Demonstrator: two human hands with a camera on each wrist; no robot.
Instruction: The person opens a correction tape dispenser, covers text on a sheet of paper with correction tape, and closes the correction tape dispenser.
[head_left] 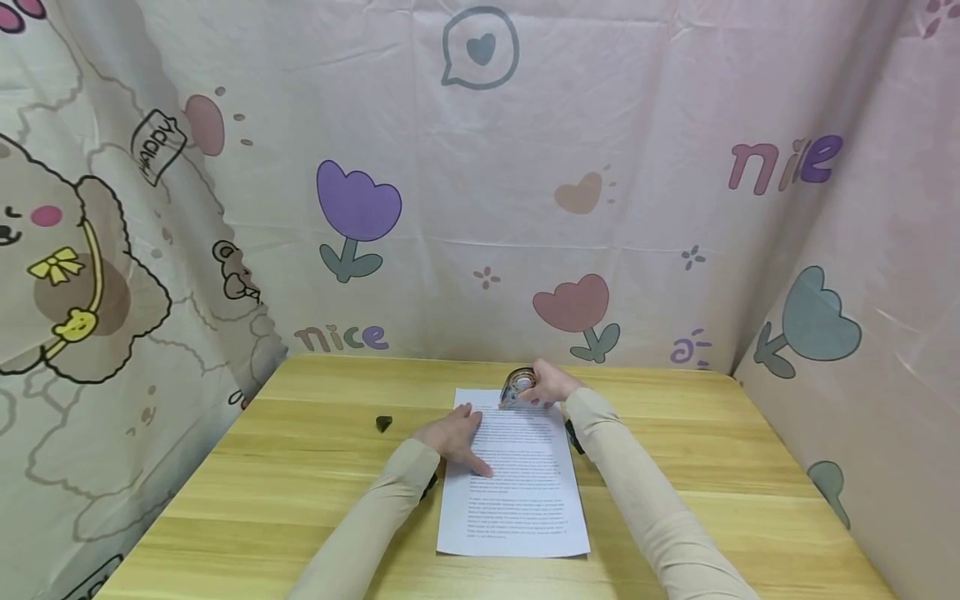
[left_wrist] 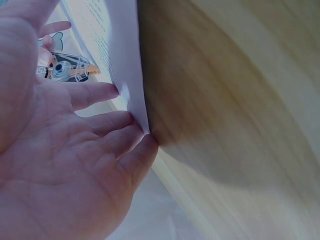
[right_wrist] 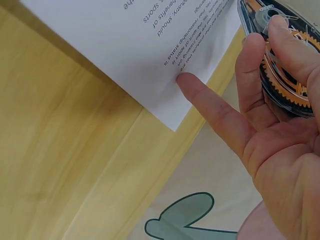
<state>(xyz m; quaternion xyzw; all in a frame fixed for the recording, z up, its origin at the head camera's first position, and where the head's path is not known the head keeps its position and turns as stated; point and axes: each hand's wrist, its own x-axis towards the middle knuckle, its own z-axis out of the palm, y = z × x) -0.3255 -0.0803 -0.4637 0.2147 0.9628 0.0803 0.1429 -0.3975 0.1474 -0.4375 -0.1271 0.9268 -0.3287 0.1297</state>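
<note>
A printed sheet of white paper (head_left: pixel 517 529) lies on the wooden table. My right hand (head_left: pixel 557 385) pinches a clear correction tape dispenser (right_wrist: pixel 272 75) with an orange gear inside, near the sheet's top edge. Its orange-tipped end (left_wrist: pixel 93 70) shows in the left wrist view and points at the page; whether it touches the paper I cannot tell. One extended finger (right_wrist: pixel 210 102) of that hand touches the sheet near its top corner. My left hand (head_left: pixel 453 437) rests on the sheet's left side, fingers spread and fairly straight, fingertips along the paper's edge.
A small dark piece (head_left: pixel 384 423) lies on the table left of the sheet. The wooden table (head_left: pixel 300 467) meets a patterned cloth (head_left: pixel 450 283) along its back edge, with cloth at both sides. Black items show by both wrists, partly hidden.
</note>
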